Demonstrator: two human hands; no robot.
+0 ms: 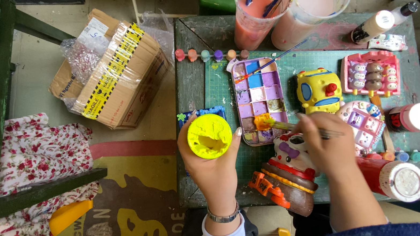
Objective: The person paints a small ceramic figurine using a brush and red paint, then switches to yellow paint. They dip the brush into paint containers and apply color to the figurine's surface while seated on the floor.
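Held up close to the camera, the left hand (210, 164) grips a yellow paint pot (209, 136) open and tipped over the table edge (198, 190) — it could spill. Right hand (327, 143) pinches a brush (275, 123) loaded with orange over the palette (260, 100) — a drip could foul the purple wells or the clown figurine (288, 178) below.

- Lighting: soft, even daylight, bright throughout; shadows faint.
- Glare: mild sheen on the plastic cups (292, 4).
- Sharpness: good at centre; slight wide-angle bending at edges.
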